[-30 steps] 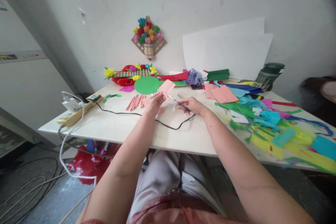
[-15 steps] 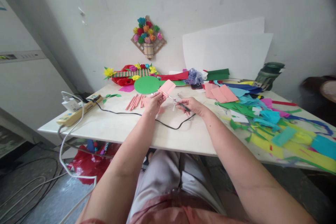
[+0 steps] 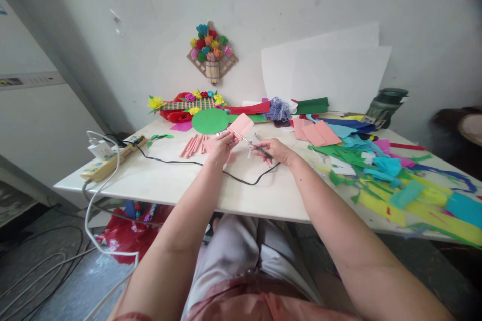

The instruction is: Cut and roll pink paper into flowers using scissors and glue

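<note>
**Pink square at the tool tip, a row of rolls already beside it**

The pink paper square (image 3: 241,124) is held up just above the desk (image 3: 169,180), in front of the green paper disc (image 3: 210,121). The left hand (image 3: 224,147) pinches its lower corner between the fingertips. The right hand (image 3: 277,151) is closed, pen-fashion, around the dark handle of a thin tool (image 3: 256,147), whose metal tip reaches to the pinched corner. Whether the tip touches the paper is too small to tell. The square looks flat, so this piece seems to be at its very start.

Just left of the left hand lie several pink rolled sticks (image 3: 194,145), side by side on the desk; these appear finished. To the right of the hands, more flat pink sheets (image 3: 315,133) lie stacked loosely, apparently not yet worked. By that measure a good part is done and a fair stock is left.

A black cord (image 3: 181,163) runs from the tool across the desk to a power strip (image 3: 113,158) at the left edge. Farther right, coloured paper scraps (image 3: 395,180) cover the desk. At the back stand a paper flower piece (image 3: 188,105) and white sheets (image 3: 324,75) leaning on the wall, where a flower plaque (image 3: 212,52) hangs. Another person (image 3: 461,135) shows blurred at the right edge.
</note>
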A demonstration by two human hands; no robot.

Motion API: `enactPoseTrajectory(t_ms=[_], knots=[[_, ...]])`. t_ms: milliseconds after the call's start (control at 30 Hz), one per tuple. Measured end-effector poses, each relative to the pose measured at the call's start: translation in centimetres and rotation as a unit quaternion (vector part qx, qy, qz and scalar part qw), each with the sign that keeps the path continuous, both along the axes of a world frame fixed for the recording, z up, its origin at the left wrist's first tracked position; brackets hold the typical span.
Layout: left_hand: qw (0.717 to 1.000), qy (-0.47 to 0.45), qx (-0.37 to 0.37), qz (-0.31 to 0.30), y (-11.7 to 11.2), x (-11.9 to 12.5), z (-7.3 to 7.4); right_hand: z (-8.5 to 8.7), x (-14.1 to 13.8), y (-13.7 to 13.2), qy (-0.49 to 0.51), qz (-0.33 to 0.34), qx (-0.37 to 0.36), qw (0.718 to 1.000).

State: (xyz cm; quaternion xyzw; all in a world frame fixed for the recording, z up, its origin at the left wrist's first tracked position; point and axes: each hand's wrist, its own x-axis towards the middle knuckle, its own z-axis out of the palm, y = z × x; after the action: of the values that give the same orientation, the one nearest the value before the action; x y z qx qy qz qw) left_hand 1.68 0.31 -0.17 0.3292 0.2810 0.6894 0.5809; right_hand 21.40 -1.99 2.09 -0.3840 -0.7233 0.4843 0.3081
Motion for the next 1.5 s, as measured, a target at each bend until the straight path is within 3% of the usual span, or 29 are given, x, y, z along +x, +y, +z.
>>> enactPoseTrajectory(t_ms=[1500], knots=[[1.0,-0.012,-0.013,0.002,-0.2,0.34,0.23,-0.18,-0.11,0.1,-0.004,-0.003,0.004,1.0]])
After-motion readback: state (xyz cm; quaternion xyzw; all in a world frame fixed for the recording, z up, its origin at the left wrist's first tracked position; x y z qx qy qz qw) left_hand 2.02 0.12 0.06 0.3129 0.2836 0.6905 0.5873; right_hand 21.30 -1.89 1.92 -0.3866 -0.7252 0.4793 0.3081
